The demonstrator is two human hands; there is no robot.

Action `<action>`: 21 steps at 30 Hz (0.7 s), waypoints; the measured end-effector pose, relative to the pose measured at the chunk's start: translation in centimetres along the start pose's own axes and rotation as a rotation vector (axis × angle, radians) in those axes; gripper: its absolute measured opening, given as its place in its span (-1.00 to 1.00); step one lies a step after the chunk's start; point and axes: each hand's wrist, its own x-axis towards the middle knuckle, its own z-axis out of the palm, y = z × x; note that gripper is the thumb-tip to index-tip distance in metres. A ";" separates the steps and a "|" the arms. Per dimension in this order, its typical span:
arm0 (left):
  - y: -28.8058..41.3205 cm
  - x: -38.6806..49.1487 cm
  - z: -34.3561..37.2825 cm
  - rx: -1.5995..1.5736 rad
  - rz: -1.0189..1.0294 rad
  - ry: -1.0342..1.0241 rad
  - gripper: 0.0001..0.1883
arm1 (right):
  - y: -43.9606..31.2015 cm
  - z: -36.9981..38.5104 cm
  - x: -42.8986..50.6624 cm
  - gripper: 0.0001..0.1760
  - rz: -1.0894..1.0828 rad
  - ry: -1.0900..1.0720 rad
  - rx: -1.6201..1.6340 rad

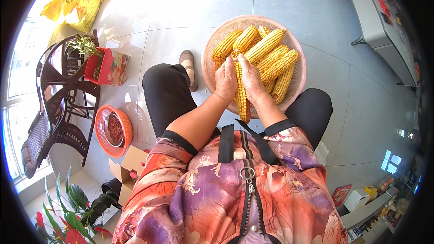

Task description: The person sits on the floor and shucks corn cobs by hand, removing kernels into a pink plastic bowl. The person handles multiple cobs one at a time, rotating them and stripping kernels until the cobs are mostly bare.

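My left hand (226,78) and my right hand (250,76) are close together, closed around one yellow ear of dried corn (241,96) from its two sides. Its narrow end points back towards my body, past the near rim of a wide pink plastic basket (298,74). Both thumbs lie near the cob's far end, which the fingers partly hide. More husked ears (278,67) are heaped in the basket, just beyond and to the right of my hands. The basket stands on the floor in front of my knees.
At left are a dark woven chair (64,98), a red gift bag (108,66) with plants and an orange basket (129,132) holding a bowl of red kernels or beans. Yellow bags (76,10) lie upper left. A cardboard box (127,166) and potted plant (76,203) are lower left; a cabinet (376,17) stands right.
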 end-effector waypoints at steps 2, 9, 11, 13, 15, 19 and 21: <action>0.4 -0.1 0.1 -0.010 0.027 -0.015 -0.49 | 0.6 -0.8 0.6 -0.52 -0.027 -0.046 -0.029; 1.4 -0.3 0.3 -0.028 0.002 -0.018 -0.48 | 0.7 -0.8 0.9 -0.42 -0.021 0.026 -0.089; 0.3 0.1 0.1 -0.145 -0.075 0.004 -0.48 | -0.3 -0.1 -0.1 -0.41 0.064 -0.008 -0.019; 0.6 0.4 0.4 -0.148 -0.112 0.048 -0.50 | -0.2 -0.3 -0.1 -0.40 0.040 -0.080 -0.028; 0.9 0.3 0.7 -0.102 -0.095 0.074 -0.52 | 0.6 -0.3 0.4 -0.40 -0.017 -0.130 -0.028; -0.2 0.6 0.4 -0.087 -0.155 0.035 -0.54 | 0.2 -0.4 0.4 -0.43 -0.111 -0.018 -0.348; -0.5 0.6 0.4 -0.103 -0.140 0.039 -0.53 | 1.0 -1.0 1.4 -0.42 -0.129 0.016 -0.401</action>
